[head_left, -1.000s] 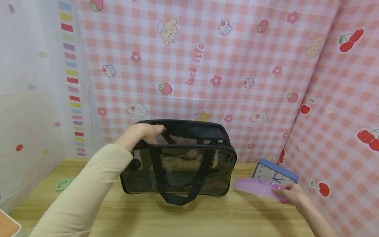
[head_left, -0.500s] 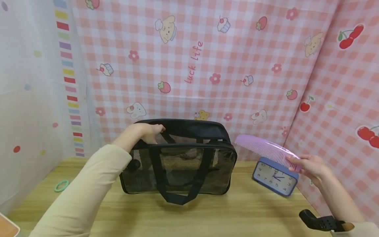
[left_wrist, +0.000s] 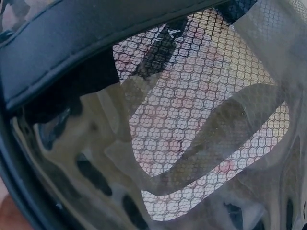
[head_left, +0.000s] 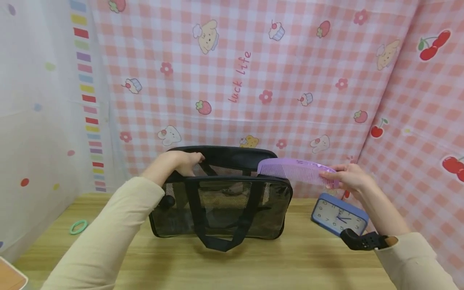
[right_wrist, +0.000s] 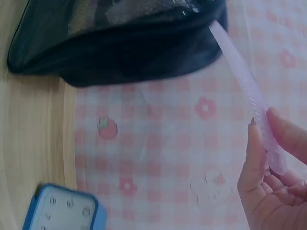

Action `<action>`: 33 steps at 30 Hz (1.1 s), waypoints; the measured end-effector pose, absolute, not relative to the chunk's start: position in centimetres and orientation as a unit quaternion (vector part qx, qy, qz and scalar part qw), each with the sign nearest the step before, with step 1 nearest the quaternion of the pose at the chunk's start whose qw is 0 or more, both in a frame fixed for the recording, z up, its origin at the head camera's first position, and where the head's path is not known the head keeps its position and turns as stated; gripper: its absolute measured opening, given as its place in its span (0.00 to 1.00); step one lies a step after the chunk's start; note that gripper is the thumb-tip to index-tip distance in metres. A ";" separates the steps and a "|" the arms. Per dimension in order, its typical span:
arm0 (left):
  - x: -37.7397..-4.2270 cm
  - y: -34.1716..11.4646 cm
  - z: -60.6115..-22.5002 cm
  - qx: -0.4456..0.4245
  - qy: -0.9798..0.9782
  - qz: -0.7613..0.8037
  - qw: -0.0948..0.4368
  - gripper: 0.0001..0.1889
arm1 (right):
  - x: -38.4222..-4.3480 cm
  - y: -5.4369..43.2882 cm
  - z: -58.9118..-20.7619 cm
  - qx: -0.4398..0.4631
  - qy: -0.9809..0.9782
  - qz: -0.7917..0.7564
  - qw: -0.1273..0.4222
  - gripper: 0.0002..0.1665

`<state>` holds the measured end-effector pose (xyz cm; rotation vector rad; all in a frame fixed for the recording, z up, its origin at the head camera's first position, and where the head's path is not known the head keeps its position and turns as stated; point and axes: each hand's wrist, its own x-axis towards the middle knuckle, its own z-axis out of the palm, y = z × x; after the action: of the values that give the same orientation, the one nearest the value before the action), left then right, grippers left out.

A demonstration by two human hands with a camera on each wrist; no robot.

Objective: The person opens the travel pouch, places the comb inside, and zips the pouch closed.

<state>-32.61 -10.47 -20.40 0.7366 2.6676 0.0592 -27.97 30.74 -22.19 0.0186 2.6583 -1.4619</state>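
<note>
A black bag (head_left: 217, 213) with see-through panels and mesh stands upright on the table, its top open. My left hand (head_left: 184, 163) holds the bag's upper left rim; some of its fingers are hidden. Close up in the left wrist view are the bag's clear panel and honeycomb mesh (left_wrist: 172, 124). My right hand (head_left: 353, 177) pinches a purple comb (head_left: 290, 169) by one end, between thumb and fingers. Teeth downward, the comb reaches left over the right end of the bag's opening. The right wrist view shows the comb (right_wrist: 242, 79) nearly edge-on.
A blue clock (head_left: 338, 215) lies on the wooden table (head_left: 275, 266) below my right forearm. To the left is a green ring (head_left: 78, 227). An orange, white-edged object (head_left: 11, 276) sits at the lower left corner. Checked cloth (head_left: 235, 80) hangs behind the bag.
My right hand has lifted the purple comb from in front of the clock and carried it up and left to the bag's opening. My left hand has stayed on the bag.
</note>
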 end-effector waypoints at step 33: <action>-32.8 -10.6 -20.6 0.250 0.951 0.018 0.181 0.31 | -35.1 15.5 -23.4 -0.051 0.942 -0.294 0.155 0.18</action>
<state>-32.81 -10.55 -20.64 0.7073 2.6847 0.0502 -35.13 15.54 -23.42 -0.1458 2.6968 -0.8435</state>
